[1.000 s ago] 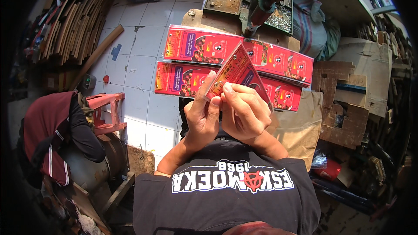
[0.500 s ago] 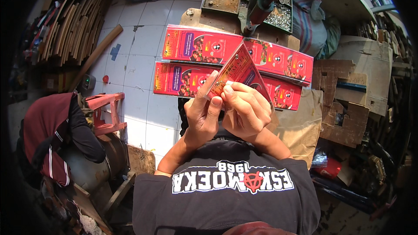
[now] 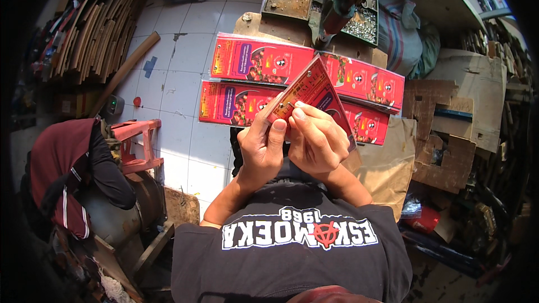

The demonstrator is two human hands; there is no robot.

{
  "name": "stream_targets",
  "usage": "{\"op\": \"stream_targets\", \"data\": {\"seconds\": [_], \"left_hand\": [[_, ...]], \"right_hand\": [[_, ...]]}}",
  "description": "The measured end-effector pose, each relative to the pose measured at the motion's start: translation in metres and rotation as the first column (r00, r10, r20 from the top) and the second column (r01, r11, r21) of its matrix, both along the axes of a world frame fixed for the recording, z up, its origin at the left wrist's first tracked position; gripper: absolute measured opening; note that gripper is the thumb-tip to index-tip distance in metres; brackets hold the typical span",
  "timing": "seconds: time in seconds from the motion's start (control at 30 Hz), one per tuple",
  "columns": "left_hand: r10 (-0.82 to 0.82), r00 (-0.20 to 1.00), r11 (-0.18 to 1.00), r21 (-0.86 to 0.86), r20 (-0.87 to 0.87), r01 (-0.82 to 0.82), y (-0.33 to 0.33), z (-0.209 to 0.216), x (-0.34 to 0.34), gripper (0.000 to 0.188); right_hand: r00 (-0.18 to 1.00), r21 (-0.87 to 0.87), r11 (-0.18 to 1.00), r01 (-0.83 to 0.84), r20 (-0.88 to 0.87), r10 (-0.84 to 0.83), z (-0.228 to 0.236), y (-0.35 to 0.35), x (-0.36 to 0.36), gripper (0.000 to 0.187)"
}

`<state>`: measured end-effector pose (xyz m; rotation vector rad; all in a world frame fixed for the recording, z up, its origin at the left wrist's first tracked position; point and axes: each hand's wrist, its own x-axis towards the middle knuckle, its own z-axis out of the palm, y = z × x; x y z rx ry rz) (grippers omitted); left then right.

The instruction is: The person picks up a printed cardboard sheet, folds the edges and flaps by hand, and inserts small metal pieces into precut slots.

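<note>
A red laminated menu booklet (image 3: 319, 85), tilted so one corner points up, is held in front of my chest. My left hand (image 3: 263, 147) grips its lower left corner, thumb on the printed face. Beside that thumb, the fingertips of my right hand (image 3: 320, 137) are pinched together at the same corner, by a small metal rivet. Anything tiny between the right fingertips is too small to make out. Behind the booklet lie two rows of similar red menus, a far row (image 3: 236, 59) and a near row (image 3: 222, 102), partly covered by it.
Beyond the menus stands a hand press (image 3: 337, 17) between trays of small metal parts (image 3: 359, 27). Brown paper (image 3: 387, 157) lies at right, near cut cardboard (image 3: 443, 163). At left are a red stool (image 3: 137, 146) and a maroon-and-black garment (image 3: 62, 157).
The booklet has tipped slightly, its top corner shifting a little right. My right fingertips have moved slightly right and up along its corner, uncovering the rivet area.
</note>
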<state>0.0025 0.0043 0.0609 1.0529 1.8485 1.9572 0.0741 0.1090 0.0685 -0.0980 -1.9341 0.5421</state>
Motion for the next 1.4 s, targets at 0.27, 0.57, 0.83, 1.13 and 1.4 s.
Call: {"op": "stream_targets", "data": {"seconds": [0.27, 0.57, 0.83, 1.13, 1.4], "left_hand": [[-0.018, 0.998, 1.0, 0.014, -0.057, 0.019, 0.0, 0.0, 0.0, 0.043], [-0.101, 0.986, 0.994, 0.015, -0.132, 0.104, -0.005, 0.002, 0.002, 0.045], [-0.009, 1.0, 1.0, 0.018, -0.008, 0.01, 0.005, 0.002, 0.003, 0.042], [-0.032, 0.991, 0.999, 0.028, 0.127, 0.028, 0.007, -0.006, 0.002, 0.041], [-0.02, 0.99, 0.994, 0.109, 0.137, 0.005, 0.009, -0.01, 0.004, 0.039]], "right_hand": [[0.999, 0.047, 0.999, 0.014, 0.044, -0.016, 0.01, 0.001, 0.0, 0.03], [0.989, 0.156, 0.988, -0.004, 0.147, -0.019, 0.015, 0.004, 0.011, 0.032], [1.0, -0.04, 0.999, -0.008, 0.02, 0.009, 0.003, 0.007, -0.002, 0.024], [0.997, -0.128, 0.991, 0.026, 0.075, -0.016, 0.011, 0.008, -0.002, 0.026], [0.998, -0.051, 0.999, 0.009, 0.064, -0.005, 0.012, 0.008, -0.001, 0.032]]}}
